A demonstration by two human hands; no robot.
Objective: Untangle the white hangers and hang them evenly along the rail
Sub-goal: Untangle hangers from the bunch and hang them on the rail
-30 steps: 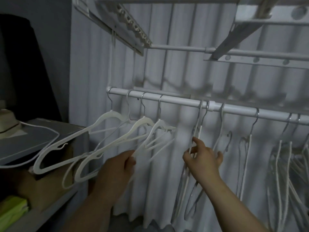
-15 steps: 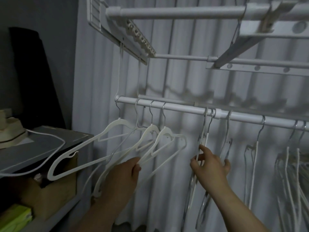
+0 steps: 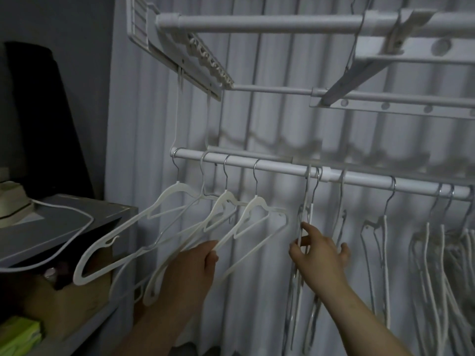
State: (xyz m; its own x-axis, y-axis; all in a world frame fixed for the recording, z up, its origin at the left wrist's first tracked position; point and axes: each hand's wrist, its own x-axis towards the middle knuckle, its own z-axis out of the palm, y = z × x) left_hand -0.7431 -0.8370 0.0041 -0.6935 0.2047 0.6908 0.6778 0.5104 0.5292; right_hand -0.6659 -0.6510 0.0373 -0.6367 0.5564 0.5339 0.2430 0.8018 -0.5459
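A white rail (image 3: 277, 167) runs left to right in front of a white curtain. Several white hangers hang at its left end, swung out to the left; my left hand (image 3: 191, 268) is shut on the lower arm of one of them (image 3: 253, 231). Two hangers (image 3: 305, 214) hang edge-on near the rail's middle, and my right hand (image 3: 317, 253) pinches them between thumb and forefinger. More single hangers (image 3: 384, 227) hang further right, and a tangled bunch of hangers (image 3: 442, 253) crowds the right end.
An upper rack with a thick white bar (image 3: 257, 21) and a bracket overhangs the rail. A grey shelf (image 3: 77, 222) at the left holds a white cable and a pale object. Below it stand a cardboard box (image 3: 66, 304) and something yellow-green (image 3: 18, 335).
The left-end hangers have spread further apart along the rail, the fourth one slid right. My view has tilted up, showing more of the upper rack. My right hand stays on the two middle hangers.
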